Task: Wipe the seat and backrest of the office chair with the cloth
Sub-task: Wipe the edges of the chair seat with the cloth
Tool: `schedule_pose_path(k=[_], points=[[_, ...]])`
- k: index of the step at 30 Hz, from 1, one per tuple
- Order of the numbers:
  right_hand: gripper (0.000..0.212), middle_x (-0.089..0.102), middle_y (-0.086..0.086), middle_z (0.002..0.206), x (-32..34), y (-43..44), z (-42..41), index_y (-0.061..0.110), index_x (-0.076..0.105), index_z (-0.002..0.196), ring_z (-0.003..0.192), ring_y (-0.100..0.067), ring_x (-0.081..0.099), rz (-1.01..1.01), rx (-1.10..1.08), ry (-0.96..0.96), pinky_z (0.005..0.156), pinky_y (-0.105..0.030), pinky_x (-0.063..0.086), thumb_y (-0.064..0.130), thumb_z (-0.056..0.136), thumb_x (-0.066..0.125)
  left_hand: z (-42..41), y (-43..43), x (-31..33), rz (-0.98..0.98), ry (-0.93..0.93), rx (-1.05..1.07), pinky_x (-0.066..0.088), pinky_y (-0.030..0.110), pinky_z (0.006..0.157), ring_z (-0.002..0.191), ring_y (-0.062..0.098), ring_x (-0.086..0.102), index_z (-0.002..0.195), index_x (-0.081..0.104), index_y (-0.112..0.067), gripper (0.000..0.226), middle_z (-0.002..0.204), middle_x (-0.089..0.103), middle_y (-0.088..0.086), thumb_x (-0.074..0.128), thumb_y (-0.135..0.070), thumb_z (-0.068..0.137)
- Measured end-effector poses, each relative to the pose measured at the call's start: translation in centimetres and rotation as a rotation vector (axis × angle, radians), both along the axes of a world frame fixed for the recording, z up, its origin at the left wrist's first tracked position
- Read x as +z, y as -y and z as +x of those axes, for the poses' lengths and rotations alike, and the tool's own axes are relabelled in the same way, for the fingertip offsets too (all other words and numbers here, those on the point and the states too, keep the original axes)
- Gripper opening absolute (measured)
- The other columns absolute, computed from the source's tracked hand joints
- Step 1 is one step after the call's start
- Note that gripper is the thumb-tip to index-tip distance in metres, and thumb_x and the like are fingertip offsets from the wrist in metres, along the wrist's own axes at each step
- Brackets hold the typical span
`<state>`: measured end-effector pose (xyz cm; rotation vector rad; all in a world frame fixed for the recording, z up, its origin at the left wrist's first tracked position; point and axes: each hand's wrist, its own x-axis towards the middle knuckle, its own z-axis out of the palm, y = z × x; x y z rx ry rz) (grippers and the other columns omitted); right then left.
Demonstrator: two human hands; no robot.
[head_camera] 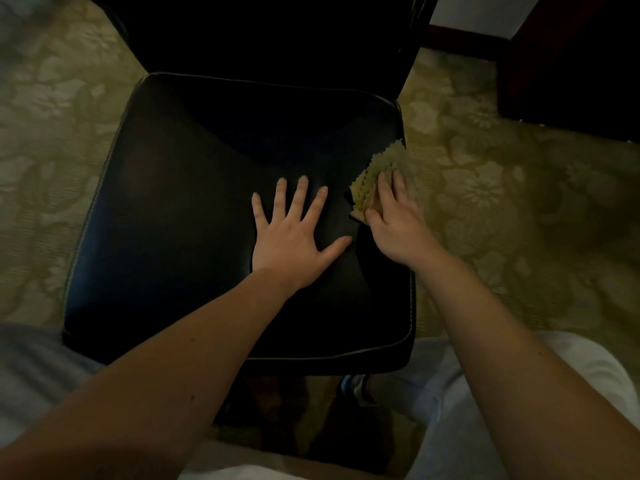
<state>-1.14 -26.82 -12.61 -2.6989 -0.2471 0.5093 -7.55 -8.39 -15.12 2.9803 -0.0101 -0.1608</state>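
The black leather seat (194, 209) of the office chair fills the middle of the head view, and its dark backrest (270, 39) rises at the top. My left hand (294, 237) lies flat on the seat with its fingers spread. My right hand (398, 223) presses a small yellow-green cloth (374, 174) with a zigzag edge against the seat's right edge, fingers laid straight over it. Part of the cloth is hidden under that hand.
Patterned olive carpet (485, 188) surrounds the chair. Dark wooden furniture (571, 64) stands at the upper right. My legs in light trousers (433, 393) are below the seat's front edge, with a shoe (353, 382) showing beneath it.
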Motion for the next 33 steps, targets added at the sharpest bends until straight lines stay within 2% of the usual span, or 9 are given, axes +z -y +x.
schedule_pose_path(k=[11,23,33], points=[[0.068,-0.018,-0.004,0.166,-1.0,1.3,-4.1,0.019,-0.007,0.159,0.152,-0.022,-0.018,0.036,0.026,0.032,0.125,-0.046,-0.005,0.036,0.107,0.032,-0.1,-0.1,-0.1,0.022,-0.002,-0.002,-0.005,0.064,0.122,0.156,0.03,-0.01,0.161,-0.004,-0.037,0.09,0.171,-0.006,0.0,0.012,-0.087,0.087],[0.069,-0.015,-0.007,0.167,-0.9,0.9,-1.4,0.017,-0.005,0.16,0.152,-0.026,-0.017,0.028,0.026,0.035,0.124,-0.049,-0.004,0.036,0.105,0.032,0.1,0.3,0.0,0.03,-0.011,0.021,-0.007,0.063,0.122,0.156,0.029,-0.011,0.161,-0.003,-0.038,0.09,0.171,-0.006,-0.001,0.012,-0.088,0.087],[0.069,-0.013,-0.007,0.167,-0.7,1.2,-3.1,0.018,-0.005,0.16,0.153,-0.026,-0.013,0.006,0.038,0.04,0.125,-0.046,-0.003,0.039,0.106,0.032,-0.1,-0.1,0.1,0.051,-0.017,-0.003,-0.005,0.063,0.122,0.157,0.029,-0.01,0.161,-0.004,-0.038,0.091,0.171,-0.005,-0.001,0.007,-0.087,0.085]])
